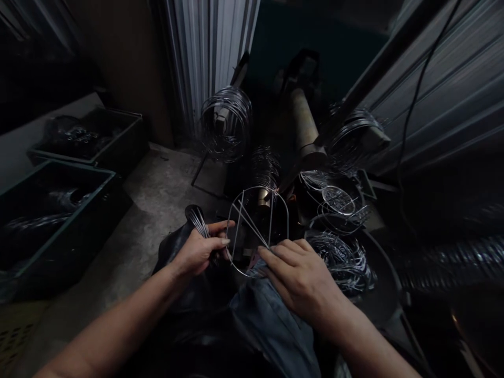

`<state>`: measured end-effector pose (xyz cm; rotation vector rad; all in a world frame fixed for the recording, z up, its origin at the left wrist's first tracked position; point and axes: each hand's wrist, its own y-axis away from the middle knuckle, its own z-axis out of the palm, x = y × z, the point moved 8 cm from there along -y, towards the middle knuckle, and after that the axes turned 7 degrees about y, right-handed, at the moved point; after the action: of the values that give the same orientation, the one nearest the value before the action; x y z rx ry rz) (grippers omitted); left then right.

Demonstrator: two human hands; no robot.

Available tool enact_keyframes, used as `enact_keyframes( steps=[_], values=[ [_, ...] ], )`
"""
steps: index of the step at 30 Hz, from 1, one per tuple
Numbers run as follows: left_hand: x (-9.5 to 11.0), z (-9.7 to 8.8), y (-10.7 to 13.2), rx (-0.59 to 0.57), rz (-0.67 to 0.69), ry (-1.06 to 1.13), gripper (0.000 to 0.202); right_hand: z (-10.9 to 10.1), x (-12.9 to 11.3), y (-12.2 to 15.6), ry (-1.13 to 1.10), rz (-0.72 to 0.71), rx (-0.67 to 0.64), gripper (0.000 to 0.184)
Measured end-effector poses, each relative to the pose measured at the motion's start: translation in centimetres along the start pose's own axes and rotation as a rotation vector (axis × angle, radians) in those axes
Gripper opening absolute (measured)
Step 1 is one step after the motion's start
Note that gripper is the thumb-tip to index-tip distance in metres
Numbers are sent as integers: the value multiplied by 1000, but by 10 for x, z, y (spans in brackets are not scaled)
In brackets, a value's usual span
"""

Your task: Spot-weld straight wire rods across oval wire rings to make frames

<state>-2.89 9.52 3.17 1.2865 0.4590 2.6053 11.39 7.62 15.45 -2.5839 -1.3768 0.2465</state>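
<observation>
My left hand (199,251) grips a small bundle of thin steel wires (198,221), their ends sticking up past my fingers. Its fingertips reach the left side of a rounded wire frame (232,236), which stands upright above my lap. Several straight wires (252,226) cross the frame's inside. My right hand (295,278) closes on the frame's lower edge and the crossing wires, hiding where they meet. Below my hands lie blue denim (271,328) and a dark cloth (173,257).
Green-rimmed crates (71,176) holding wire stand on the concrete floor (157,199) at left. Wire coils (226,123) hang on stands ahead, beside a metal roller (305,121). Heaped wire frames (338,262) lie at right, before corrugated metal sheeting (444,89).
</observation>
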Motion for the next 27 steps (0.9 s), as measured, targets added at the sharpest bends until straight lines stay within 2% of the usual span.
enact_keyframes(
  steps=[3, 5, 6, 8, 11, 13, 15, 18, 23, 26, 27],
  values=[
    [-3, -5, 12, 25, 36, -36, 45, 6, 3, 20, -44, 117, 221, 29],
    [-12, -6, 17, 19, 39, -83, 46, 9, 13, 45, -43, 256, 401, 34],
    [-17, -6, 19, 14, 41, -115, 46, 13, 20, 57, -29, 354, 450, 36],
    [-28, -4, 23, 0, 48, -188, 46, 29, 38, 78, 10, 584, 421, 43],
    [-43, 5, 27, -36, 59, -287, 45, 62, 58, 90, 67, 811, 167, 60],
    [-50, 12, 31, -47, 41, -329, 46, 79, 65, 90, 84, 857, 35, 58],
    [-55, 18, 33, -51, 13, -338, 46, 90, 69, 88, 78, 893, -20, 52],
    [-58, 22, 34, -49, -3, -333, 44, 94, 74, 88, 68, 933, 34, 53],
    [-59, 28, 42, -32, 13, -359, 43, 96, 78, 98, -35, 866, 129, 55],
    [-69, 31, 45, -70, -16, -347, 46, 111, 90, 111, -67, 866, 123, 54],
    [-71, 29, 43, -74, -20, -350, 48, 118, 92, 110, -110, 806, 135, 51]
  ],
)
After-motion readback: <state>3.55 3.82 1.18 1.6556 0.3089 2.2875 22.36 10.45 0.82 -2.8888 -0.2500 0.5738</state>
